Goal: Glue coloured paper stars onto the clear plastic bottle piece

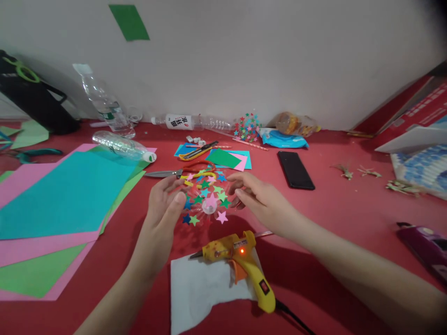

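Between my two hands stands a clear plastic decoration with many coloured paper stars stuck to its thin spread strips; a pale round piece shows at its middle. My left hand is at its left side, fingers curved and apart, the thumb close to the blue stars. On the other side my right hand curves the same way, fingers loosely bent near the green stars. Neither hand visibly grips it, though light touching by the fingertips cannot be ruled out. Just behind the decoration lie orange-handled scissors.
A yellow glue gun, its light glowing, lies on a white cloth nearer me. Coloured paper sheets cover the left. Plastic bottles, a utility knife, another star decoration and a phone lie farther back.
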